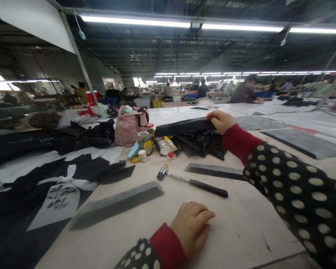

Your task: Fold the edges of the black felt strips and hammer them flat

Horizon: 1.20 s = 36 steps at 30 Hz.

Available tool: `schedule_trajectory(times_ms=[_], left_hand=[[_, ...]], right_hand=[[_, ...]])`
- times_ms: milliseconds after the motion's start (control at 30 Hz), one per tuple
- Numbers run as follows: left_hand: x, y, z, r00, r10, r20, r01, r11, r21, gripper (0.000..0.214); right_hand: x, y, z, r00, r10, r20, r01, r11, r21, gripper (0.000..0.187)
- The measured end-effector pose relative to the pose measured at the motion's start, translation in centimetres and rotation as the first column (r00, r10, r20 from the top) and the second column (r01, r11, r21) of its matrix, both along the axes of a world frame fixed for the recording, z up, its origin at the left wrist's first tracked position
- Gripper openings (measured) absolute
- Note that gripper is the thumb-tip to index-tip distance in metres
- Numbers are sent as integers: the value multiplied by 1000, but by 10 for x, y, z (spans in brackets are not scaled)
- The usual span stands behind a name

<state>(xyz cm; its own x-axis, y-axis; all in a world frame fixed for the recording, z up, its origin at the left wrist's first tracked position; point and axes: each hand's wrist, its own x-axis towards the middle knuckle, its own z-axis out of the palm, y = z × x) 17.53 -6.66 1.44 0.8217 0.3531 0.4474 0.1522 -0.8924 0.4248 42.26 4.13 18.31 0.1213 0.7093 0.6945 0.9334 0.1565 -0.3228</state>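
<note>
My right hand (220, 121) is raised over the far part of the table. Its fingers pinch one end of a long black fabric strip (184, 127), which stretches out to the left. Beneath that strip lies a heap of black pieces (203, 144). My left hand (192, 228) rests palm down on the tabletop, fingers loosely bent, holding nothing. Beyond it lies a hammer (196, 182) with a black handle and a metal head. One grey strip (120, 201) lies flat to the left, and a black-edged grey strip (212, 171) lies behind the hammer.
A glass jar (145, 144), small containers and a pink bag (131, 125) stand at the far middle. Black cloth with a tied paper label (58, 201) covers the left side. Grey sheets (310, 140) lie at the right. A person (245, 91) works farther back.
</note>
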Motion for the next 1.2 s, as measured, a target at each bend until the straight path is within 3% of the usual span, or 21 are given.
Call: schedule_trajectory(times_ms=[100, 233, 300, 400, 500, 600, 667, 833, 933, 1000, 1133, 1200], left_hand=[[2, 7, -10, 996, 53, -70, -61, 992, -112, 31], [1, 16, -14, 992, 92, -92, -108, 976, -191, 26], [1, 18, -15, 990, 105, -89, -122, 969, -215, 26], [2, 20, -14, 987, 130, -99, -150, 960, -236, 30], [3, 21, -13, 984, 138, -111, -162, 955, -249, 33], [6, 22, -12, 981, 149, -121, -175, 951, -255, 33], [8, 23, -13, 979, 165, -120, -190, 949, -250, 29], [9, 26, -16, 975, 192, -108, -211, 954, -215, 20], [8, 27, -18, 976, 186, -112, -203, 964, -172, 18], [6, 25, -17, 980, 164, -117, -178, 976, -125, 16], [5, 9, -8, 989, -35, -146, 37, 999, 10, 17], [6, -6, -3, 970, -177, -169, 196, 975, 102, 18]], right_hand=[[34, 35, 10, 976, -213, -37, 210, 976, -64, 29], [68, 58, 2, 962, -274, -6, 271, 954, -128, 34], [70, 55, -10, 974, -217, 59, 223, 964, -145, 36], [52, 32, -42, 982, 11, 189, 37, 968, -247, 30], [25, -8, -86, 915, 281, 289, -114, 869, -482, 20], [6, -46, -128, 771, 375, 515, 108, 720, -686, 24], [1, -61, -147, 735, 348, 582, 214, 695, -686, 26], [6, -63, -162, 759, 271, 591, 246, 722, -647, 32], [17, -60, -152, 796, 206, 569, 264, 727, -633, 32], [20, -67, -140, 829, 159, 536, 242, 762, -600, 34], [-3, -109, -128, 852, 218, 475, 16, 898, -440, 37], [-30, -137, -138, 822, 296, 487, -87, 909, -407, 37]])
